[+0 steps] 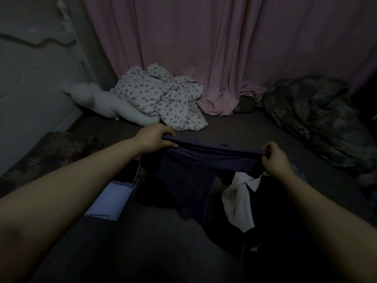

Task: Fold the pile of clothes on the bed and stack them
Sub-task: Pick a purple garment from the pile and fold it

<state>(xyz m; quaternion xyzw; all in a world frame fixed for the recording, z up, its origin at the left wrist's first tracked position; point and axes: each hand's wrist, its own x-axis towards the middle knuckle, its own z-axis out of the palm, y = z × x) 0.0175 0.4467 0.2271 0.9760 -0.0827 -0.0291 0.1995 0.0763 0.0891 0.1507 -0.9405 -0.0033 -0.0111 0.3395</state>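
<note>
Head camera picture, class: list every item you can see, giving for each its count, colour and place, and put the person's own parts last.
navy garment: one, dark blue, held up over the bed's middle.
folded stack: one, pale lilac on top, left of the garment.
unfolded pile: one, black and white pieces, lower right.
floral cloth: one, white with small print, crumpled at the far side.
soft toy: one, white, far left by the wall.
curtain: one, pink, behind the bed.
mottled bedding: one, dark, far right.
bed: one, dark grey cover.
left hand: one, fingers gripping the garment's top left edge.
right hand: one, fingers pinching its top right edge.
</note>
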